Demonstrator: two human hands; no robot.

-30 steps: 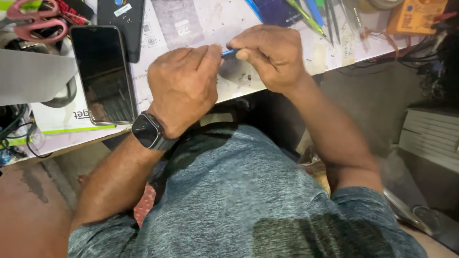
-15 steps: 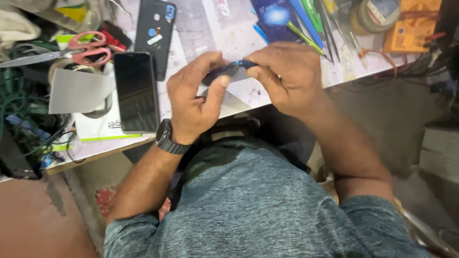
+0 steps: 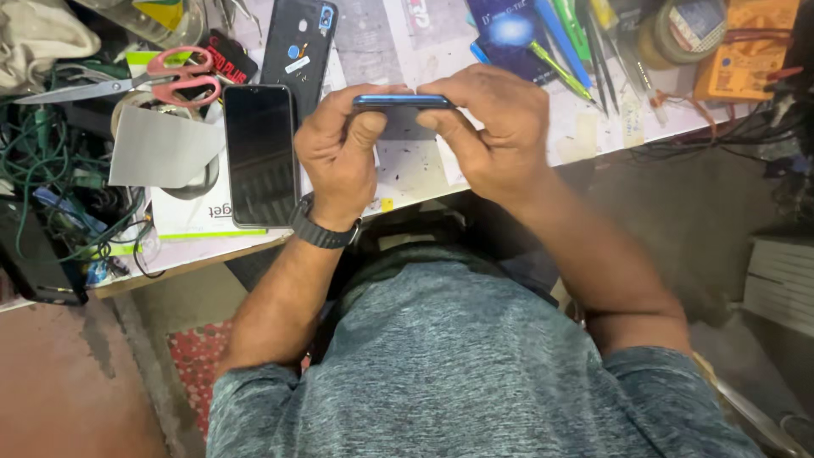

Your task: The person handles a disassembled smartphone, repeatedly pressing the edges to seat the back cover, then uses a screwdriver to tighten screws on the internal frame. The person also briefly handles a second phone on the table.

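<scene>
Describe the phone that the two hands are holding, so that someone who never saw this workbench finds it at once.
Start at the cluttered workbench and find the person's left hand and right hand raised over its near edge. Between their fingertips sits a thin blue phone, held edge-on. Unlike the black phone lying screen-up beside the left hand and the black back cover beyond, it is lifted, and only its blue rim shows.

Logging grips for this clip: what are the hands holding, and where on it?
Both hands, left hand and right hand, hold a thin blue phone edge-on, fingers pinching its two ends.
</scene>
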